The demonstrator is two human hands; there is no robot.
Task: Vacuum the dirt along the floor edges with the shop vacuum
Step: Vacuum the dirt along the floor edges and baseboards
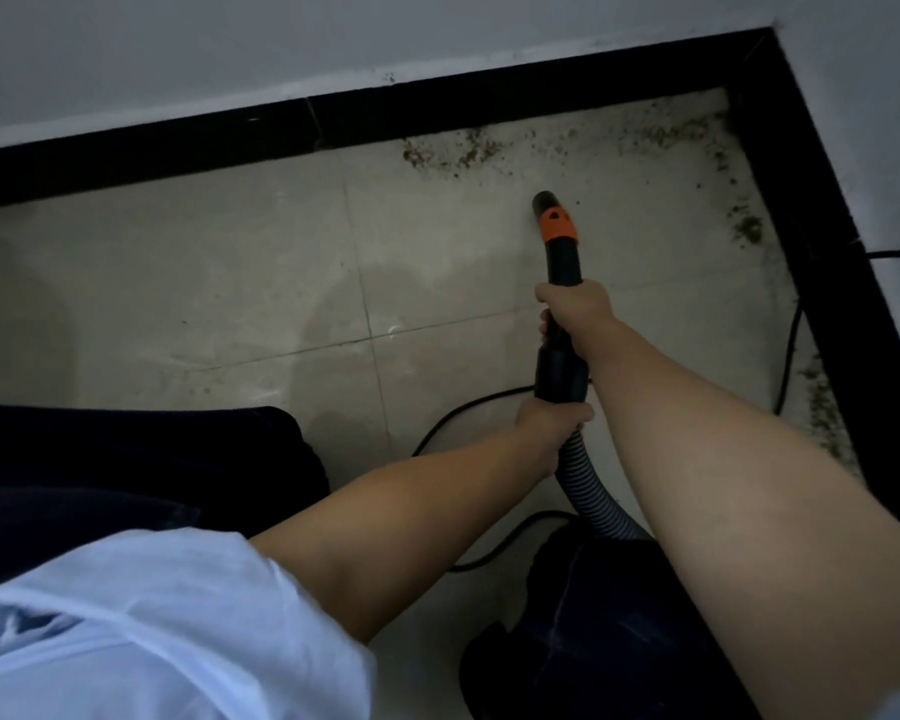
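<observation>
Nearest the camera, a pale blue short sleeve (126,631) covers the left shoulder, with dark trouser legs (126,470) on either side of the bare forearms. Between the forearms a ribbed grey flexible hose (591,498) curves up from the lower part of the view, and a thin black power cord (468,407) loops across the beige tiled floor (230,283) beside it.

The left hand (549,420) has its fingers wrapped around the hose where it meets the wide black cuff (561,374). Just beyond, the right hand (575,309) is clenched around the black rigid vacuum wand (564,262), thumb side toward the far end. The wand's long axis runs almost straight away from the person, leaning slightly left, and it points toward the far wall. An orange collar (558,226) sits just behind its black nozzle tip (544,201), which is at or close to the floor; contact cannot be told.

Beyond the tip, brown crumbly dirt (453,150) lies scattered along the far floor edge against the black skirting board (437,111), continues into the far right corner, and runs down the right edge (746,228). White walls (333,39) rise above the skirting.
</observation>
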